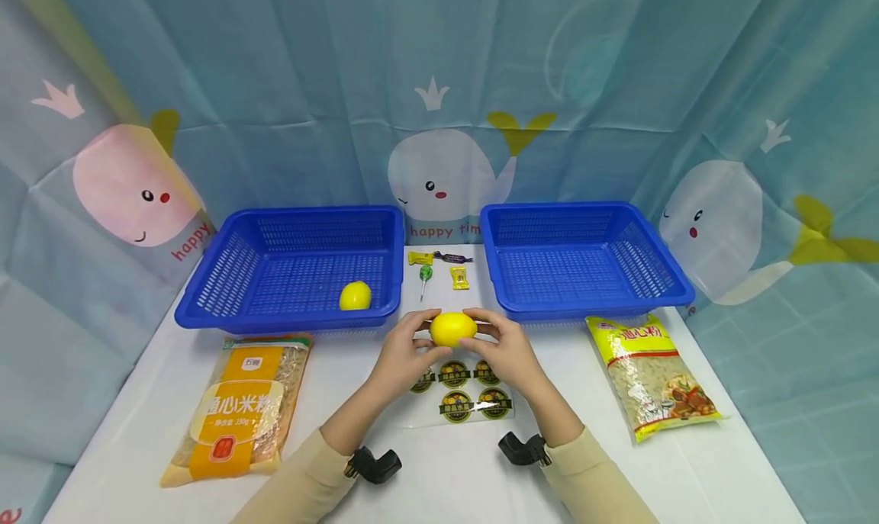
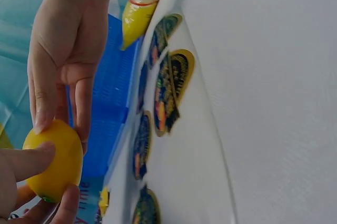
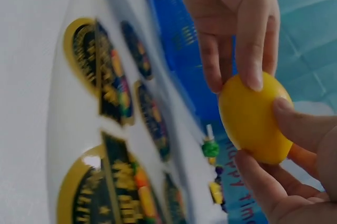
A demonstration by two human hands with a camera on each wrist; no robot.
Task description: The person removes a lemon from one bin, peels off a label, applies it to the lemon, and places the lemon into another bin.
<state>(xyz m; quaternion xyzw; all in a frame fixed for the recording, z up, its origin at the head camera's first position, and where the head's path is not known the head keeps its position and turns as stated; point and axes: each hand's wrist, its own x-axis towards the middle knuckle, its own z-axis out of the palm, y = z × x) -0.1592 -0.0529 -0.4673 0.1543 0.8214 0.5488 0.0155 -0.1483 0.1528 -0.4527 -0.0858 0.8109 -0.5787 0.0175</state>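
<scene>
Between both hands, above the table, is a yellow lemon (image 1: 453, 329). My left hand (image 1: 407, 352) pinches its left end with thumb and fingers, and my right hand (image 1: 504, 348) pinches its right end. Both wrist views show thumbs and fingertips pressed on the lemon (image 2: 58, 161). Beneath the hands lies a clear sheet of round black-and-gold stickers (image 1: 456, 406), partly hidden by them. A second lemon (image 1: 355, 296) sits in the left blue basket (image 1: 240, 322), near its front right corner.
At the right stands another blue basket (image 1: 590, 310). Small wrapped candies (image 1: 459, 278) and a green lollipop (image 1: 426, 273) lie between the baskets. A bag of pasta (image 1: 236, 409) rests at the left front, another bag (image 1: 655, 379) at the right. A curtain (image 1: 309, 89) hangs behind.
</scene>
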